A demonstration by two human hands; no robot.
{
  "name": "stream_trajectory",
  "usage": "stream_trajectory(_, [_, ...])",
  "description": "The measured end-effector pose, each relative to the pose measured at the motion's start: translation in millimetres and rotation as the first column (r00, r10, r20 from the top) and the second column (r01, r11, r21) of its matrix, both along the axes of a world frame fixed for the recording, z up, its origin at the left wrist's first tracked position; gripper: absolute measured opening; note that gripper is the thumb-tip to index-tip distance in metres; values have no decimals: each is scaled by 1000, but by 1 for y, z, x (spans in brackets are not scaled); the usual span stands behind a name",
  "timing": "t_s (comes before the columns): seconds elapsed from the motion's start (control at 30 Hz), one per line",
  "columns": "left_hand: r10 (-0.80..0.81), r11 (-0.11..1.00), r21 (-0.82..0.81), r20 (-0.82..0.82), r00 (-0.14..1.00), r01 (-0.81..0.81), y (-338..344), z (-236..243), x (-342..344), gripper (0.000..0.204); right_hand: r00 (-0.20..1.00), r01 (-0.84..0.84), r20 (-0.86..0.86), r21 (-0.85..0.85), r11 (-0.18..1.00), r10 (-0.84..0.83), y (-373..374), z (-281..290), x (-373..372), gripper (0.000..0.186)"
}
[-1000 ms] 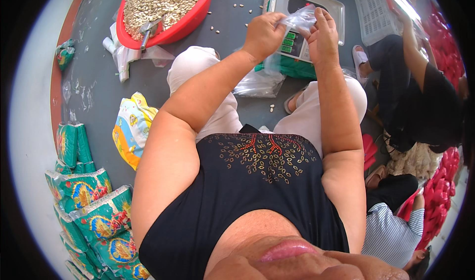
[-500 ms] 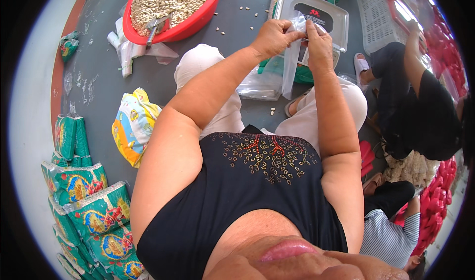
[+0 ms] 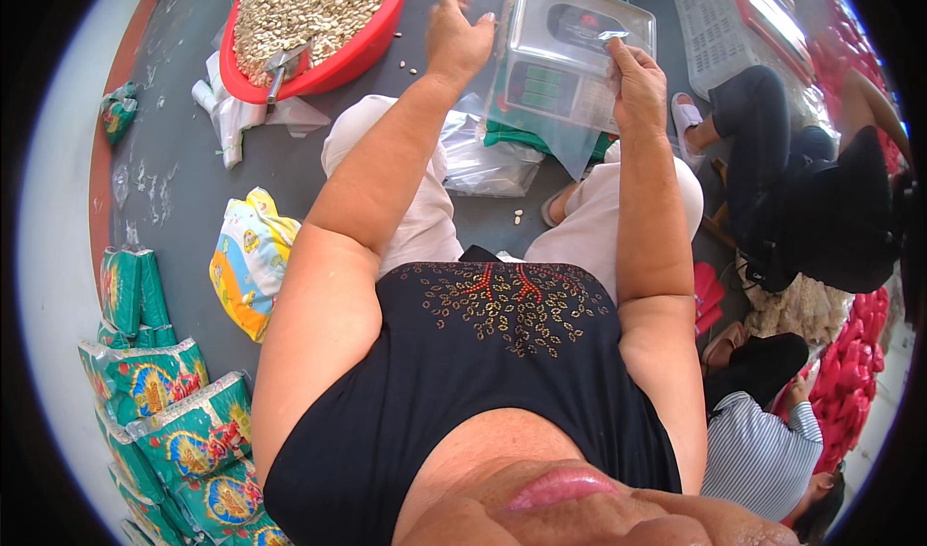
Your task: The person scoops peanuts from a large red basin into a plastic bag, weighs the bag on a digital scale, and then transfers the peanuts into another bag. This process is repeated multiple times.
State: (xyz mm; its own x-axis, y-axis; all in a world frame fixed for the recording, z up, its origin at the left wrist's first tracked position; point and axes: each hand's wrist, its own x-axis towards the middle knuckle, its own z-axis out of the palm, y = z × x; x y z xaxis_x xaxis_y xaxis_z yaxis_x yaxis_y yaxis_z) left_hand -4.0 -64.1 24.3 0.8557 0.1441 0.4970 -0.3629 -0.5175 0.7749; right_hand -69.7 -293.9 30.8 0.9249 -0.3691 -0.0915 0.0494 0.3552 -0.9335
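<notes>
My right hand pinches the edge of a clear plastic bag. The see-through bag hangs down from it, in front of a weighing scale with a metal tray and a lit green display. My left hand is up beside the scale, between it and a red basin. Its thumb stands apart from the fingers, which are slightly blurred, and it holds nothing. Pale flat beans fill the basin, and a metal scoop rests on them at the near rim.
Loose clear bags lie by my knees. White plastic bags lie below the basin. Filled green packs are stacked at left, near a colourful cloth bundle. Two people sit at right, beside a white crate and red packs.
My left hand has let go of the plastic bag and moved left, away from my right hand. The right hand keeps the bag, which now spreads in front of the scale.
</notes>
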Motion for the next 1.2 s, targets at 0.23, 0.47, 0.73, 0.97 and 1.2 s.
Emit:
stream_trajectory(0.23, [-481,855,177,-82,873,488,-42,10,-66,43,995,99,17,-75,992,-98,25,-3,-1,31])
stream_trajectory(0.47, [-372,928,91,146,917,362,-58,-8,-60,53,1000,0,26,102,995,-3,26,1,-2,15])
stream_trajectory(0.73, [-627,729,-601,-391,674,329,-21,2,-20,61,967,-222,194,304,927,168,-29,30,-13,19])
stream_trajectory(0.97, [-851,512,-810,-435,294,286,-7,-13,-5,23,957,-71,289,283,956,-15,-82,1,7,15])
stream_trajectory(1.2, [-903,425,-780,-397,163,459,0,19,-19,17,971,18,238,72,997,-34,-81,10,-7,14])
